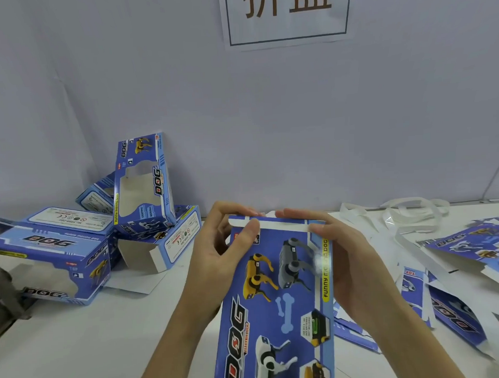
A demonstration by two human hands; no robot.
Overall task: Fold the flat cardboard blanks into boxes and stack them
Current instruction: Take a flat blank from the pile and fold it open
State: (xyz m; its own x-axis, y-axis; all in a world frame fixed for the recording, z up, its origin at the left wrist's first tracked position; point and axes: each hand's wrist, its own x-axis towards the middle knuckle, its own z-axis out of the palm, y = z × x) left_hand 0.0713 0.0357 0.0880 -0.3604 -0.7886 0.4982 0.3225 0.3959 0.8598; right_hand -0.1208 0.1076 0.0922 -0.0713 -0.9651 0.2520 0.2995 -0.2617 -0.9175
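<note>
A white table [106, 346] stands against a pale wall [268, 116] bearing a paper sign [286, 15]. The blue box [279, 302] is held over the table in front of the person, long axis running from the camera toward the wall, its far end pinched by the left hand [217, 264] and right hand [351, 264], thumbs on the white flap [281, 225]. Four folded boxes [143, 179] lie tumbled at left; the flat blanks [458, 279] heaped at right, beside loose white strips [401, 213], cannot be counted.

- White bench [86, 338].
- Folded boxes [54, 260] piled at 9 o'clock.
- Flat blanks [458, 294] heaped at 3 o'clock.
- White strips [409, 213] at 2 o'clock.
</note>
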